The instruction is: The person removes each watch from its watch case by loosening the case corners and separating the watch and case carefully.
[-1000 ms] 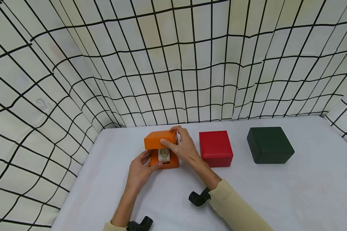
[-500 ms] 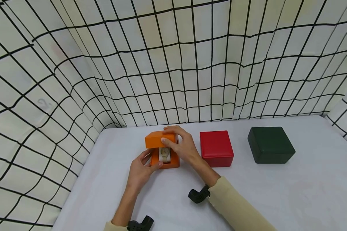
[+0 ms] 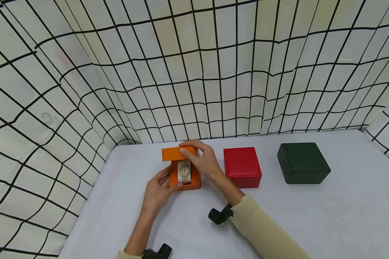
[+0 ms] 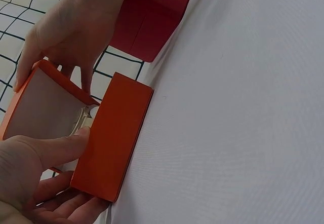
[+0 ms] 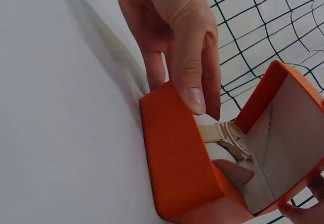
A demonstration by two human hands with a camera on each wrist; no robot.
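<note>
An orange watch box (image 3: 192,186) sits on the white-covered table with its hinged lid (image 3: 172,154) raised. Inside, a wristwatch (image 3: 184,171) with a pale strap is wrapped round a white cushion. My left hand (image 3: 157,190) grips the box base at its left front, thumb over the front edge and fingers along the side, as the left wrist view shows. With thumb in front and fingers over the top, my right hand (image 3: 205,160) holds the lid at its right side. The right wrist view shows the lid's pale lining (image 5: 296,125).
A red box (image 3: 242,167) stands shut just right of the orange one, close to my right forearm. Farther right is a dark green box (image 3: 303,162), also shut. Black grid netting (image 3: 214,79) over white sheeting rises behind and beside the table (image 3: 350,216).
My right hand has tipped the lid farther back, and more of the watch shows beneath it. My left hand keeps its grip on the base.
</note>
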